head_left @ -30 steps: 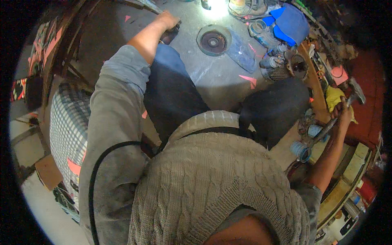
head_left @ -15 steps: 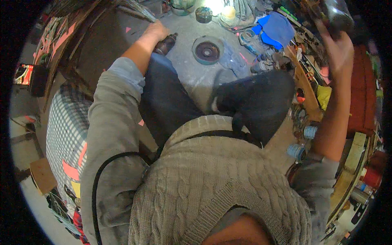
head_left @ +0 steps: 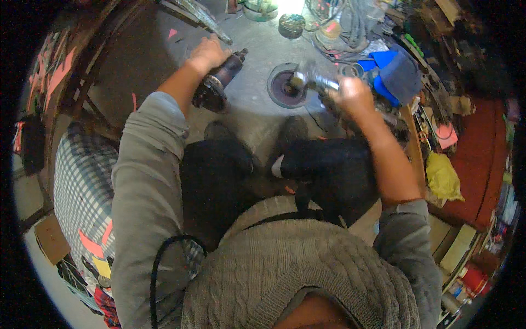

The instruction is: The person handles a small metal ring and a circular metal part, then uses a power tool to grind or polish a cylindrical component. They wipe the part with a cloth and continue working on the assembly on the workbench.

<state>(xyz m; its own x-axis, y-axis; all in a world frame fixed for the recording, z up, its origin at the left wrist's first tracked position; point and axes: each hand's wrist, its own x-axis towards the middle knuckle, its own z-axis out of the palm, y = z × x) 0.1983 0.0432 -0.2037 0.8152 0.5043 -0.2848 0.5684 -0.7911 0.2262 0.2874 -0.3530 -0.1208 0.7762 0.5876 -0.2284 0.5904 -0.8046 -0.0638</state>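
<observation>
My left hand (head_left: 210,55) is closed on a dark cylindrical metal tool part (head_left: 224,74) with a wide round end, near a long metal strip (head_left: 204,22). My right hand (head_left: 353,93) grips a hammer (head_left: 315,78), its bright head blurred over a round dish-like ring with a dark centred disc (head_left: 281,97); whether they touch I cannot tell. Beneath both hands is a grey work surface (head_left: 246,93), and my dark-trousered legs are below them.
Coiled hoses (head_left: 323,38), a dark tin (head_left: 291,26) and a blue cloth (head_left: 394,77) lie ahead and right, among mixed clutter. A yellow bag (head_left: 442,175) is at the right. A checked cushion (head_left: 82,192) and cardboard box (head_left: 50,238) are at the left.
My right hand has lifted the hammer from the right side, raised it high, then swung it inward over the round disc. My left hand and the held part appear lower in the view.
</observation>
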